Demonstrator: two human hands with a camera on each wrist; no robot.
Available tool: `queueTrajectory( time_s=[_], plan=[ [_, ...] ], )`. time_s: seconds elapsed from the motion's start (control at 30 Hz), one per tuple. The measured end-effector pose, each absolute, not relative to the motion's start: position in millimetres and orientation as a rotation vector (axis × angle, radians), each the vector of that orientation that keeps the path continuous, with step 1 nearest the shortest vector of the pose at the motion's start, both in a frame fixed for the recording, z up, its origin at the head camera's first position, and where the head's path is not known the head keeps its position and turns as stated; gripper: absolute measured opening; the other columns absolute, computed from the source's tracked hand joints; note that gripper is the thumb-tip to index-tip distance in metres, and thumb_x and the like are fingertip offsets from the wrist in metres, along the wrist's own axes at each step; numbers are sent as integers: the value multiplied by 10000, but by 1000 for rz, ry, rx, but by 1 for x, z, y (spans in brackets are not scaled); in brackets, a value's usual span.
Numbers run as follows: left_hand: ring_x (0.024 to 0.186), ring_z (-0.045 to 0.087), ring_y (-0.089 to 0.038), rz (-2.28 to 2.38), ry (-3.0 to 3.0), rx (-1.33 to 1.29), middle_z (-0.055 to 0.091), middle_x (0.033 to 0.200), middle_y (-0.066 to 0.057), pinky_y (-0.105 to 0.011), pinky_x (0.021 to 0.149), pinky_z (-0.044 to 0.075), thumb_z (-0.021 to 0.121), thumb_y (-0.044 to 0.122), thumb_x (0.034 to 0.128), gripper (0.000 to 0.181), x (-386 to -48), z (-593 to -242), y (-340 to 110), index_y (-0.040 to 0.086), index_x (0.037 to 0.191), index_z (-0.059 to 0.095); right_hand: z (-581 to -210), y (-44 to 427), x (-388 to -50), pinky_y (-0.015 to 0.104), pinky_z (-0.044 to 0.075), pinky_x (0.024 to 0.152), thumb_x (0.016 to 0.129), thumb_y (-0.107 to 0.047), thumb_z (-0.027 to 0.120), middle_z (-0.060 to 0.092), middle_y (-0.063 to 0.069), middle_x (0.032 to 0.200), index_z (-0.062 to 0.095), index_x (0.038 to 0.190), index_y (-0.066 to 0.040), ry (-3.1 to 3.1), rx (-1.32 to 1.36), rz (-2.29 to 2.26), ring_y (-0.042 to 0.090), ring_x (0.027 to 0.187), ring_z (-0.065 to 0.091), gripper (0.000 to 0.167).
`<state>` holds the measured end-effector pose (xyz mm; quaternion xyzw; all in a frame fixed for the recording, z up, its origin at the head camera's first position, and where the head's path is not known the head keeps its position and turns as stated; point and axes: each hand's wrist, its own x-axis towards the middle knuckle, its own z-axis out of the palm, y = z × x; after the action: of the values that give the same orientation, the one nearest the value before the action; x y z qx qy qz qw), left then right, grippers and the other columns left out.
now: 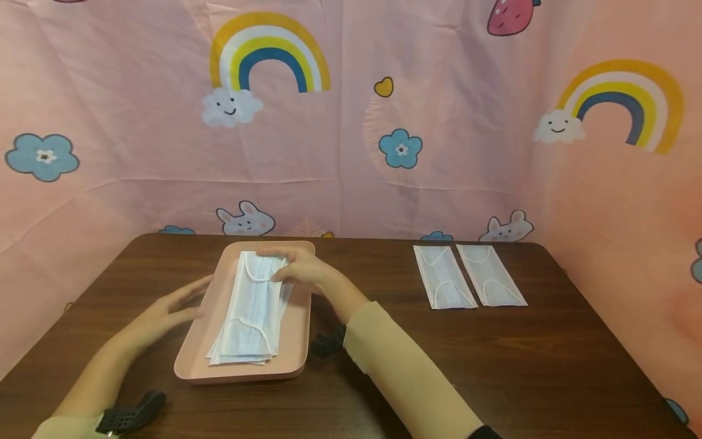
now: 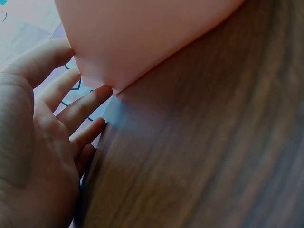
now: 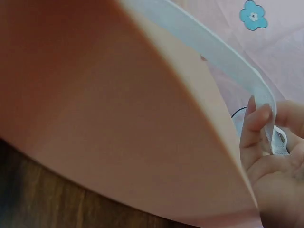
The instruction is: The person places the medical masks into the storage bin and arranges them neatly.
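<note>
A pink tray (image 1: 296,341) holds a stack of white face masks (image 1: 249,329) with white ear loops. The right hand (image 1: 307,268) reaches over the tray's right side and pinches the far end of a mask; in the right wrist view the right hand (image 3: 275,147) has thumb and fingers on the bent edge of a mask (image 3: 213,52). At the tray's left side is the left hand (image 1: 159,314), fingers spread. The left wrist view shows the left hand (image 2: 52,118) with its fingertips at the wall of the tray (image 2: 137,33).
Two white masks, one (image 1: 444,277) beside the other (image 1: 490,275), lie flat at the back right of the brown wooden table (image 1: 395,366). Behind and beside the table hangs a pink curtain (image 1: 351,201) with rainbows, flowers and rabbits.
</note>
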<state>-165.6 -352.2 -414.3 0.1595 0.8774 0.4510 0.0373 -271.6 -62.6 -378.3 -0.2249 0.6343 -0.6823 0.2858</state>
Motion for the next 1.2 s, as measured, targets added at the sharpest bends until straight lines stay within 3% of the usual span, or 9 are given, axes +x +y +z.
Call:
queueTrajectory(
  time_s=[0.13, 0.37, 0.7, 1.0, 1.2],
  plan=[
    [1190, 352, 55, 1375, 2689, 473, 373, 1459, -210, -190, 862, 388, 562, 180, 967, 622, -165, -415, -355, 182, 1523, 282, -378, -66, -272, 269, 514, 742, 786, 220, 590, 607, -5, 1088, 589, 1311, -51, 1764, -612, -1761, 126, 874, 576, 591],
    [1157, 360, 113, 1390, 2698, 495, 379, 1449, -228, -159, 855, 378, 565, 162, 964, 618, -163, -414, -356, 150, 1518, 289, -375, -70, -271, 238, 472, 614, 764, 160, 683, 588, -77, 1164, 638, 1270, -99, 1979, -682, -1587, 106, 749, 514, 570],
    [1176, 362, 90, 1381, 2707, 513, 400, 1439, -205, -172, 857, 380, 566, 155, 963, 617, -163, -414, -354, 162, 1518, 294, -377, -70, -267, 205, 456, 641, 751, 80, 752, 581, -33, 1190, 679, 1220, -161, 2256, -777, -1347, 110, 955, 472, 532],
    [1165, 359, 102, 1383, 2703, 490, 406, 1435, -209, -173, 857, 384, 579, 172, 959, 623, -165, -414, -352, 148, 1515, 298, -378, -73, -264, 158, 316, 981, 763, 14, 781, 613, 6, 1264, 672, 1223, -113, 2498, -948, -1048, 87, 1223, 461, 490],
    [1156, 364, 113, 1384, 2703, 488, 399, 1439, -217, -168, 856, 386, 584, 179, 958, 625, -166, -415, -351, 145, 1514, 300, -380, -74, -264, 148, 302, 992, 788, -43, 782, 627, 2, 1244, 675, 1215, -93, 2528, -1035, -928, 76, 1221, 475, 443]
  ],
)
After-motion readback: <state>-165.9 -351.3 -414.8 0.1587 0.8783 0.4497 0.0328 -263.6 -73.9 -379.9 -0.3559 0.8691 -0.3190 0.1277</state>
